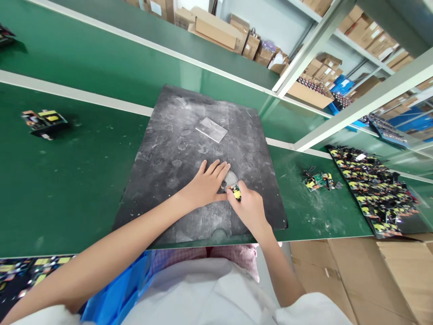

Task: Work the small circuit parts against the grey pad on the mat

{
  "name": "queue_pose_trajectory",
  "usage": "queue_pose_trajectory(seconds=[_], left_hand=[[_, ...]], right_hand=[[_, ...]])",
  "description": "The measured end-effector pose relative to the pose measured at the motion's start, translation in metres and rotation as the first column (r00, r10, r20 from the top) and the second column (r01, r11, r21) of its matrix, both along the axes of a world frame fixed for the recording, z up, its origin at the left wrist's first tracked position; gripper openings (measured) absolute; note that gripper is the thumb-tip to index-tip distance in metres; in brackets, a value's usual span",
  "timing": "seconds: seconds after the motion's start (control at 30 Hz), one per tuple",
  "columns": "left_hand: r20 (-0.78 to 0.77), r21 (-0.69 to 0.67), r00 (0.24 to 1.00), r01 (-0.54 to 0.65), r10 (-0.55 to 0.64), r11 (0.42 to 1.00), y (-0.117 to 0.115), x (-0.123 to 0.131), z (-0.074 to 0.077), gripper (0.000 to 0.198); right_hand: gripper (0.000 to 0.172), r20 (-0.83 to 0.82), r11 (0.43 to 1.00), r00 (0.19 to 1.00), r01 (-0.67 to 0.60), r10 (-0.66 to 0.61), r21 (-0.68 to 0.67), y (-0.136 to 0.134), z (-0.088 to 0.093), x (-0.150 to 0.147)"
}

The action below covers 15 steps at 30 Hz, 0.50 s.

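Note:
My left hand (209,183) lies with its fingers stretched out on a worn black board (158,149), its thumb pointing at the small circuit board. Close beside it, my right hand (249,204) grips that circuit board (236,194), which carries a yellow-wrapped part; the fingers cover much of it. Partly under the hands shows a pale grey rounded piece (232,177) with a dark spot. Farther up on the black board rests a flat grey rectangular plate (211,130).
On the green bench (84,194), one circuit assembly (45,122) sits at left, others (320,180) at right. A tray crowded with circuit boards (375,189) stands farther right. Below the bench edge are a blue bin (115,289) and cardboard boxes (324,271). A metal post (318,45) rises behind.

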<state>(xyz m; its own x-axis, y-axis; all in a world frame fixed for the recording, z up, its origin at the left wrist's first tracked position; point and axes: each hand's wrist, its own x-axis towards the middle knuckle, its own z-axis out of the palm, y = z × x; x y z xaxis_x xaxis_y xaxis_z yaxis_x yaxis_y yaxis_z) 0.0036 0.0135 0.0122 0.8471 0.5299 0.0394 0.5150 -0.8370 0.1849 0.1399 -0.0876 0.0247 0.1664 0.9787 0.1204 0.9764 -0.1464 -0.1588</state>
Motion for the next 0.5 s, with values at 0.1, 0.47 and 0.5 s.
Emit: queue_pose_trajectory(seconds=[0.1, 0.47, 0.5], left_hand=[[-0.006, -0.012, 1.0, 0.005, -0.005, 1.0, -0.0003, -0.0003, 0.0019, 0.08], [-0.006, 0.017, 1.0, 0.027, -0.027, 0.999, 0.0012, -0.0006, -0.0014, 0.078], [-0.014, 0.027, 1.0, 0.027, -0.027, 0.999, 0.0011, -0.0006, -0.0015, 0.079]], right_hand=[[0.023, -0.001, 1.0, 1.0, 0.004, -0.004, -0.003, -0.0007, -0.0004, -0.0006], [0.023, -0.057, 0.998, 0.998, 0.0, 0.004, 0.069, -0.0045, -0.0053, -0.0009], [0.023, -0.065, 0.997, 0.998, 0.002, 0.003, 0.074, -0.0045, -0.0056, -0.001]])
